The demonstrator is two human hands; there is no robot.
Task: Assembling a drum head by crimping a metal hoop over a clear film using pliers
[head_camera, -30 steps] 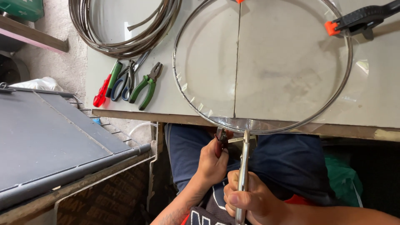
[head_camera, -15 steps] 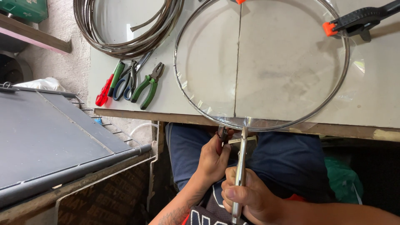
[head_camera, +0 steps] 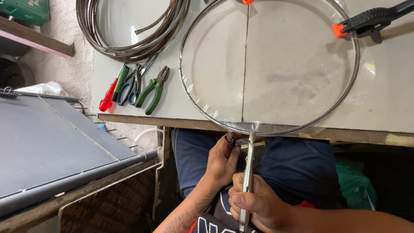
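Observation:
A large metal ring (head_camera: 356, 73) with a clear sheet inside lies on the white worktable (head_camera: 388, 103), its near side hanging over the table's front edge. My right hand (head_camera: 254, 203) grips the handles of silver locking pliers (head_camera: 247, 172), whose jaws bite the ring's near edge. Just to the left, my left hand (head_camera: 222, 162) closes on a small dark tool (head_camera: 230, 138) held up against the ring beside the pliers' jaws.
Green-handled pliers (head_camera: 152, 92), blue-handled scissors (head_camera: 129, 88) and a red and green screwdriver (head_camera: 113, 88) lie at the table's left. A coil of metal strip (head_camera: 129, 43) sits behind them. A black and orange clamp (head_camera: 366, 21) holds the ring's far right. A grey panel (head_camera: 47, 146) stands to the left.
The view has shifted slightly. Both hands stay at the ring's near edge, with the pliers and the small tool still on it.

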